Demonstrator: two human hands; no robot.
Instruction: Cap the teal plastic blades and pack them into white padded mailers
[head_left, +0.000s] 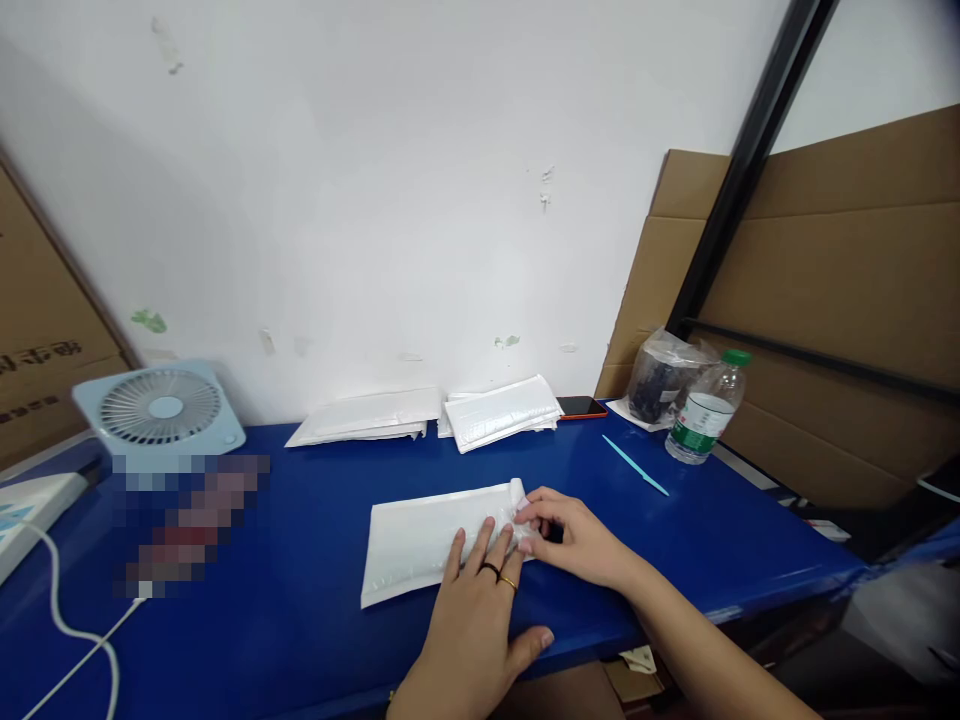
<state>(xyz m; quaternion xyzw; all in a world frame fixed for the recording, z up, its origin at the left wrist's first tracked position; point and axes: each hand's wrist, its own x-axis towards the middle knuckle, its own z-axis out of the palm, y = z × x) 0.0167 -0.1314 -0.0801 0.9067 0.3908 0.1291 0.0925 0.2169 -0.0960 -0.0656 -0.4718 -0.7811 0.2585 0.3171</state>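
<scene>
A white padded envelope lies on the blue table, its right end raised or folded over. My left hand rests on the envelope's lower right part, fingers spread, with two rings on it. At the right end, my right hand has its thumb and fingers pinched on the envelope's edge. Two piles of similar envelopes, a left pile and a right pile, lie against the wall.
A light blue fan and a white cable are on the left. At the right are a turquoise stick, a bottle, a wrapped dark item and a phone. Cardboard stands beyond.
</scene>
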